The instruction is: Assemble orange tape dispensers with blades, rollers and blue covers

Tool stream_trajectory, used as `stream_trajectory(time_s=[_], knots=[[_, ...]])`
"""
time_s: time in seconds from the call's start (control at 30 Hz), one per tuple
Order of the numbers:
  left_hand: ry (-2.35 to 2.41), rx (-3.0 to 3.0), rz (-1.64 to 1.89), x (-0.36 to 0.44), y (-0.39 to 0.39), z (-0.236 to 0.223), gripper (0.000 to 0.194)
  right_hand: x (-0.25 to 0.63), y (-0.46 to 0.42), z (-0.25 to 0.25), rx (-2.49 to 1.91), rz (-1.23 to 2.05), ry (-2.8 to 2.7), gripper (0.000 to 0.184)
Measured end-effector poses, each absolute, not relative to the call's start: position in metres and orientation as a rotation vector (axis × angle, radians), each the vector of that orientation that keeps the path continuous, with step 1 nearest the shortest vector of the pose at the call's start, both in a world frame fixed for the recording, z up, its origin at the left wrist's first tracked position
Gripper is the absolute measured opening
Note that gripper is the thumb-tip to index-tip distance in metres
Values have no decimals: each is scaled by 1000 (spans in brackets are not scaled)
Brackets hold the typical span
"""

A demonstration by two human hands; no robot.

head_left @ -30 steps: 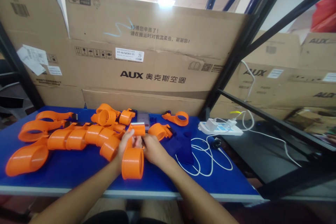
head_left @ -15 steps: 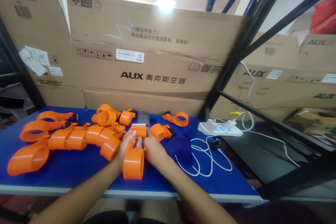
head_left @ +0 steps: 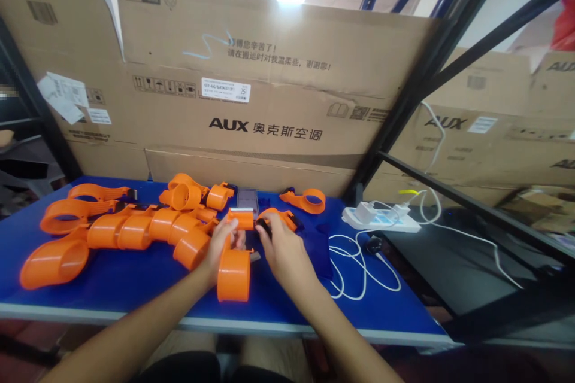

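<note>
In my left hand (head_left: 224, 242) is an orange tape dispenser (head_left: 233, 275), its round ring hanging toward me and its pale toothed edge at the top. The fingers are wrapped round its handle. My right hand (head_left: 287, 248) is just to the right, apart from the dispenser, with thumb and fingers pinched on a small black piece (head_left: 264, 226). The piece's exact kind does not show. Behind the right hand lies another orange dispenser (head_left: 276, 215), partly hidden by the fingers.
Several orange dispensers (head_left: 135, 231) lie on the left of the blue table (head_left: 148, 278); one more (head_left: 312, 200) lies at the back right. A dark blue cloth-like item (head_left: 318, 254), white cables (head_left: 359, 278) and a power strip (head_left: 404, 224) are on the right. A cardboard wall (head_left: 269, 102) stands behind.
My right hand has moved right, away from the held dispenser, and now shows a small black piece in its pinch. My left hand still holds the dispenser. The view has shifted slightly.
</note>
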State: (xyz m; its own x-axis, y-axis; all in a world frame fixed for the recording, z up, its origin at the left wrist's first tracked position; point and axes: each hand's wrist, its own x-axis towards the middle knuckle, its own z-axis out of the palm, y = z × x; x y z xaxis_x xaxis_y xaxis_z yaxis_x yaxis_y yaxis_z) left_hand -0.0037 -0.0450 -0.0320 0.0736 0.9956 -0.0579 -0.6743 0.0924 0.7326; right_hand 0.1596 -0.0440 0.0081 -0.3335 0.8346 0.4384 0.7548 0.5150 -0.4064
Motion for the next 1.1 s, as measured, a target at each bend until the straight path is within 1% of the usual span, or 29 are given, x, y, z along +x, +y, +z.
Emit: stream_trajectory(time_s=[0.13, 0.27, 0.83, 1.1], knots=[[661, 679, 1417, 0, -45, -34, 37, 168, -42, 22, -1013, 133, -2098, 29], [662, 746, 1447, 3, -44, -37, 41, 164, -40, 23, -838, 132, -2168, 30], [691, 791, 1441, 5, -42, -36, 32, 153, -34, 10, -853, 162, -2106, 28], [736, 705, 1386, 1, -35, -38, 36, 161, -36, 20, -694, 242, -2189, 36]])
